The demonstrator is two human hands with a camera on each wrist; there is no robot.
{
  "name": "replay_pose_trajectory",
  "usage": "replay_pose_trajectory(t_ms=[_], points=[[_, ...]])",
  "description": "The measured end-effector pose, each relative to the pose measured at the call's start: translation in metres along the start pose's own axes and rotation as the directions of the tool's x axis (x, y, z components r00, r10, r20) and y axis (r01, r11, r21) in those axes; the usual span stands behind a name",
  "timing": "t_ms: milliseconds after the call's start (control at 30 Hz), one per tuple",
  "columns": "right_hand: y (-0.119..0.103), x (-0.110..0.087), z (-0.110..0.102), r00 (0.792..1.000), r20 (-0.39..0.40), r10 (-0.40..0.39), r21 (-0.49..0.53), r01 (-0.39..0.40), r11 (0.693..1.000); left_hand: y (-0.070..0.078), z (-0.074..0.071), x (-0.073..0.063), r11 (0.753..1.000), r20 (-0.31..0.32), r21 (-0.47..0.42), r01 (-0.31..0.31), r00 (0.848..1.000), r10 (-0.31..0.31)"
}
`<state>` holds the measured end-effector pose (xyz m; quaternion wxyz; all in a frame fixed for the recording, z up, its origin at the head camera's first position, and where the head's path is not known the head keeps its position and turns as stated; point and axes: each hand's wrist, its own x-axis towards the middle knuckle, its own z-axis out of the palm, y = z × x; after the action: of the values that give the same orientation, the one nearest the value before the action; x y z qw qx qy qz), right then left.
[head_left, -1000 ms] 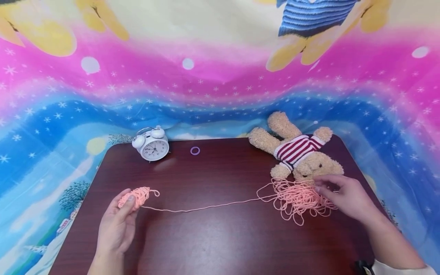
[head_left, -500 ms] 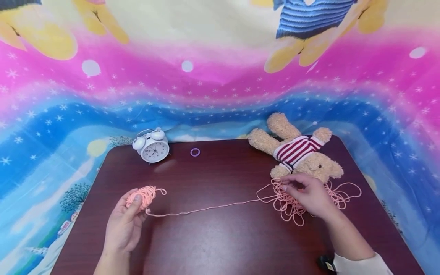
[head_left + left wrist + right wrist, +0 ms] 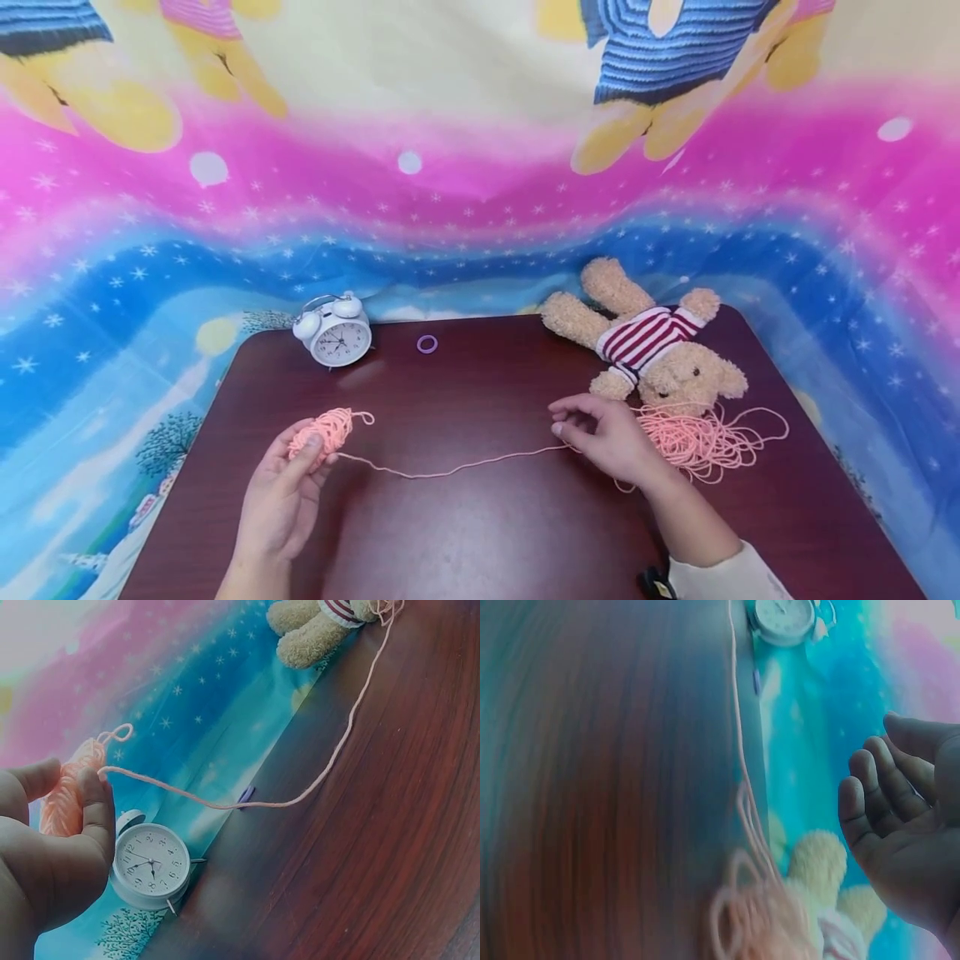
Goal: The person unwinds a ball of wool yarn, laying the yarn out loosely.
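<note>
Between thumb and fingers, my left hand (image 3: 281, 492) holds a small wound bundle of pink yarn (image 3: 330, 429), with a short loop sticking out at its tip. A single yarn strand (image 3: 345, 735) runs slackly from the bundle across the table to a loose, tangled yarn heap (image 3: 701, 442) at the right. My right hand (image 3: 603, 437) hovers by the left side of this heap, near the strand. In the right wrist view its fingers (image 3: 862, 769) are loosely bent with nothing in them. My right hand and forearm cover part of the heap in the head view.
A teddy bear (image 3: 648, 337) in a striped shirt lies behind the heap, its head touching the yarn. A white alarm clock (image 3: 340, 340) and a purple ring (image 3: 427, 344) stand near the back edge of the brown table (image 3: 465, 533). A printed cloth (image 3: 480, 242) hangs behind.
My right hand has moved left across the yarn heap, from its right side to its left side. My left hand has shifted slightly right with the bundle, and the strand sags more.
</note>
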<state>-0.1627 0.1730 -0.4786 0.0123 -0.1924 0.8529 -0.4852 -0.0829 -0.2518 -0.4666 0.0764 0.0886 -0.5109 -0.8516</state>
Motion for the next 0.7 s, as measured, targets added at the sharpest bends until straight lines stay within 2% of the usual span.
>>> replay_pose_trajectory(t_ms=[200, 533, 700], points=[[-0.014, 0.011, 0.029, 0.998, 0.060, -0.002, 0.015, 0.001, 1.000, 0.000, 0.005, -0.003, 1.000, 0.061, 0.003, -0.007, 0.998, 0.007], [-0.037, 0.026, 0.074, 0.992, 0.118, -0.048, 0.092, 0.037, 0.995, -0.002, 0.016, -0.002, 1.000, 0.047, 0.018, 0.001, 0.999, -0.002], [-0.046, 0.032, 0.096, 0.986, 0.153, -0.066, 0.126, 0.047, 0.991, -0.005, 0.022, -0.002, 0.998, 0.044, 0.053, 0.017, 0.999, -0.020]])
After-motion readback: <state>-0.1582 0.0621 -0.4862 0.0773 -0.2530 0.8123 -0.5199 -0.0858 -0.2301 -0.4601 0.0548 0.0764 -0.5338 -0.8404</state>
